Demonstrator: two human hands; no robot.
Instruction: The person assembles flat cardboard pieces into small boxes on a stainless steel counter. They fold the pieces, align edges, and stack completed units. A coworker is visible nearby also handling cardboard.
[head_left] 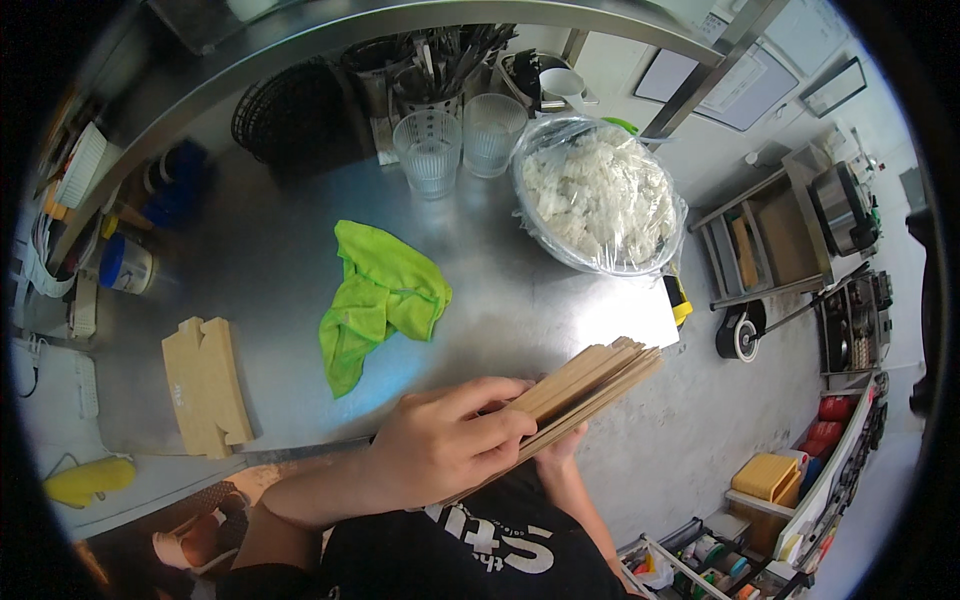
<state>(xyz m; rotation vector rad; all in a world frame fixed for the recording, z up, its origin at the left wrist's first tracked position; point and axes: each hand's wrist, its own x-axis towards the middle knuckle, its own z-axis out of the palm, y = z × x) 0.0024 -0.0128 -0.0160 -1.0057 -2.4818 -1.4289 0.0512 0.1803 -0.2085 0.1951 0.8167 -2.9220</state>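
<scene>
A thick stack of flat brown cardboard pieces [585, 385], apparently flattened cartons, is held on a slant above the table's near edge. My left hand [445, 440] is closed around its near side, with the fingers over the top edges. From below, my right hand [562, 447] grips the stack, and most of its fingers are hidden behind the cardboard. One separate flat cardboard piece with notched edges [207, 388] lies at the left of the steel table [290, 390]. A crumpled green cloth [385, 300] rests just beyond my left hand.
A large bowl of white rice under clear wrap [600, 195] stands at the back right, beside two clear cups [428, 150]. Behind them are a utensil holder [430, 90] and a black basket [290, 115]. A metal shelf bar [420, 22] crosses overhead.
</scene>
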